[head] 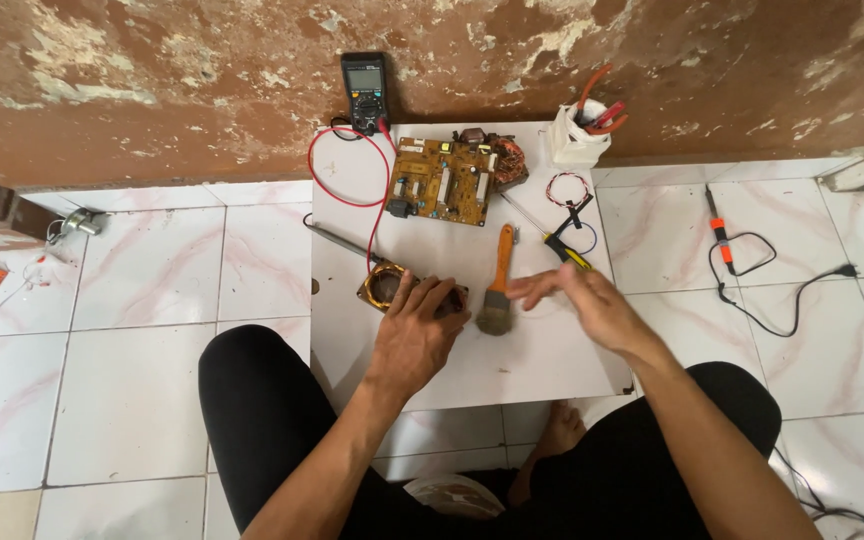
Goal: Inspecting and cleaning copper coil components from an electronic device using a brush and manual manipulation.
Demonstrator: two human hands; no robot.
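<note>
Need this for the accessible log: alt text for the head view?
Seated on a tiled floor, a person rests the left hand on a small coil part on a white board, while the blurred right hand hovers open beside an orange-handled brush. Beyond lie a circuit board, a multimeter with red leads, and a soldering iron.

Home repair spot on tiled floor (152,280): multimeter (365,90), circuit board (442,180), soldering iron (720,235), peeling wall (152,80).
</note>
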